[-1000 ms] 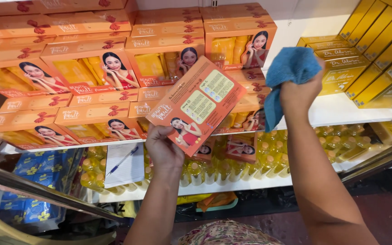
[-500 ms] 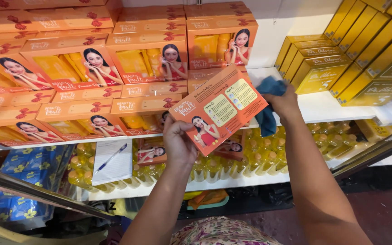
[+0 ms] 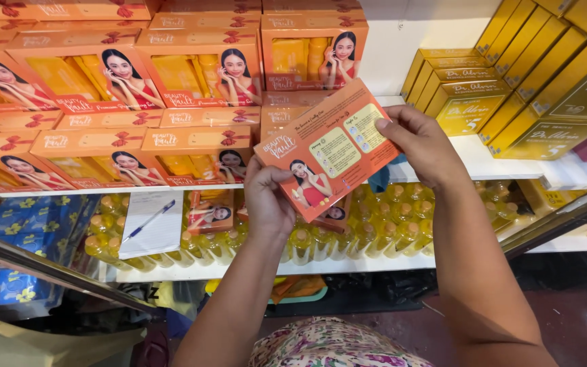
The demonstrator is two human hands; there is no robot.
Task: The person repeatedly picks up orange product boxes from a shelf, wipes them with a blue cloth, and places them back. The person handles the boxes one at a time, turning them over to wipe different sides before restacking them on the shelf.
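Centre of frame, before the white shelf (image 3: 504, 166): my left hand (image 3: 268, 204) clamps the orange box (image 3: 327, 149) at its lower edge while my right hand (image 3: 424, 146) pinches its right end, fingers closed on it, back panel tilted up to me, blue cloth (image 3: 378, 182) peeking out behind it.

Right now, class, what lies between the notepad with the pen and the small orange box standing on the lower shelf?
In the head view, only yellow bottles show between the notepad and the small orange box.
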